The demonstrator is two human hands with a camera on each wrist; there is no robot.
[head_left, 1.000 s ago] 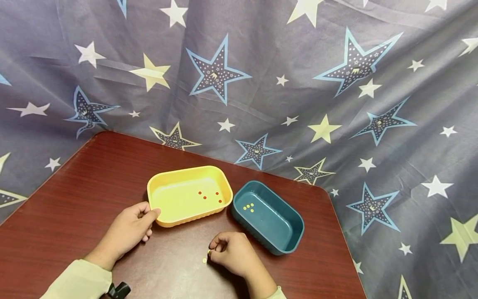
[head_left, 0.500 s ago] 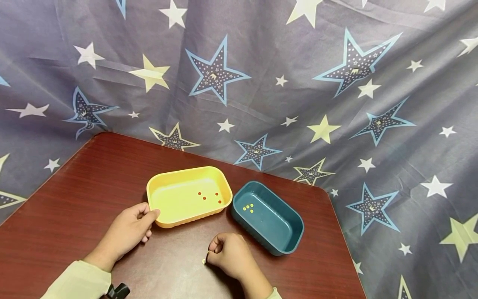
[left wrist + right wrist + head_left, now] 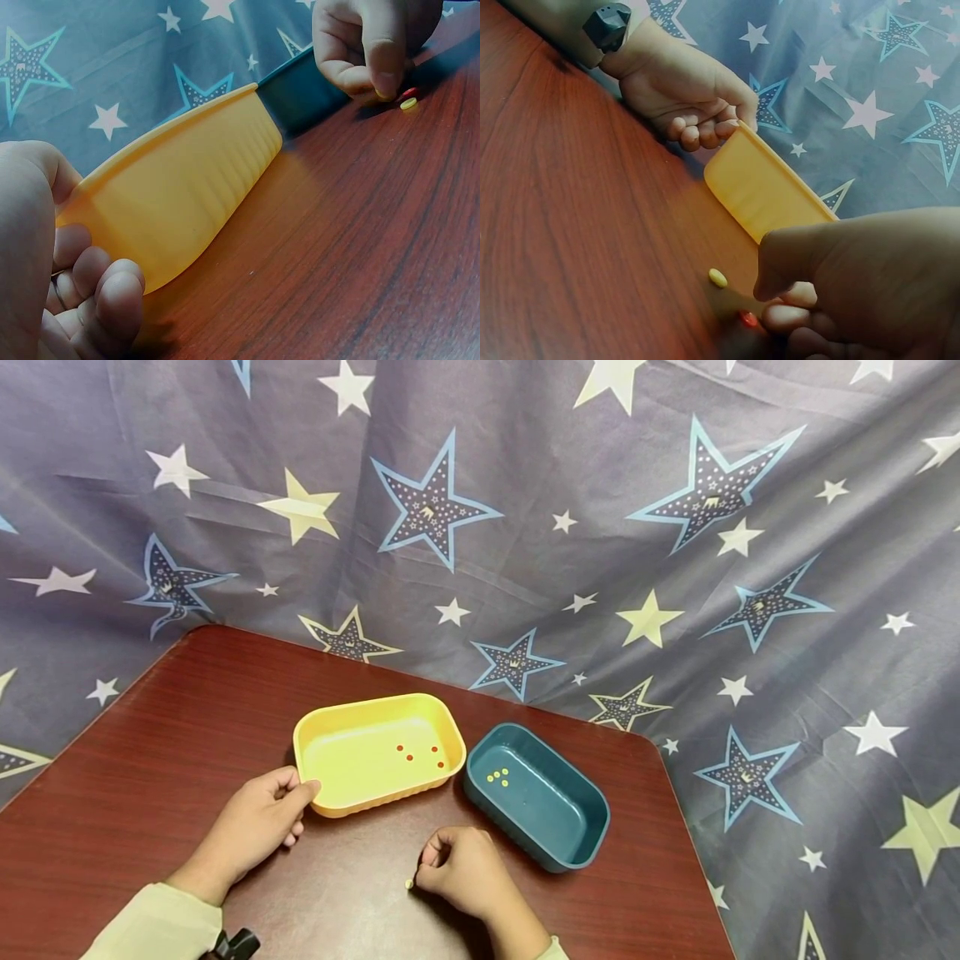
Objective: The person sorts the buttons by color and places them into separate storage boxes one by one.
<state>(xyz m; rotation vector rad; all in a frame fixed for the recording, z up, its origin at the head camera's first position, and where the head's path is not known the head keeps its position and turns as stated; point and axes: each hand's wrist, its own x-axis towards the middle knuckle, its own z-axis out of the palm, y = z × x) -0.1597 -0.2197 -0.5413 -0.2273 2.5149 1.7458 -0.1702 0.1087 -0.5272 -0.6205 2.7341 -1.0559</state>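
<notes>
My left hand [image 3: 258,818] grips the near left corner of a yellow plastic tray [image 3: 172,195], thumb over the rim and fingers curled outside. Several small red discs [image 3: 409,758] lie in that tray's right half. My right hand [image 3: 461,868] is low over the table in front of the trays, thumb and forefinger together. A sliver of yellow disc [image 3: 385,96] shows at its thumb tip in the left wrist view. Just beside the fingertips, one small yellow button-like disc [image 3: 718,277] and one red disc [image 3: 748,319] lie on the table.
A dark teal tray [image 3: 592,810] stands right of the yellow one, with several small yellow discs [image 3: 497,774] at its left end. The reddish-brown wooden table [image 3: 225,693] backs onto a grey star-patterned curtain [image 3: 525,585]. A black device [image 3: 607,28] sits on the left wrist.
My right hand's thumb has closed in slightly toward the loose yellow disc on the table, partly covering it in the head view. My left hand and both trays stay in place.
</notes>
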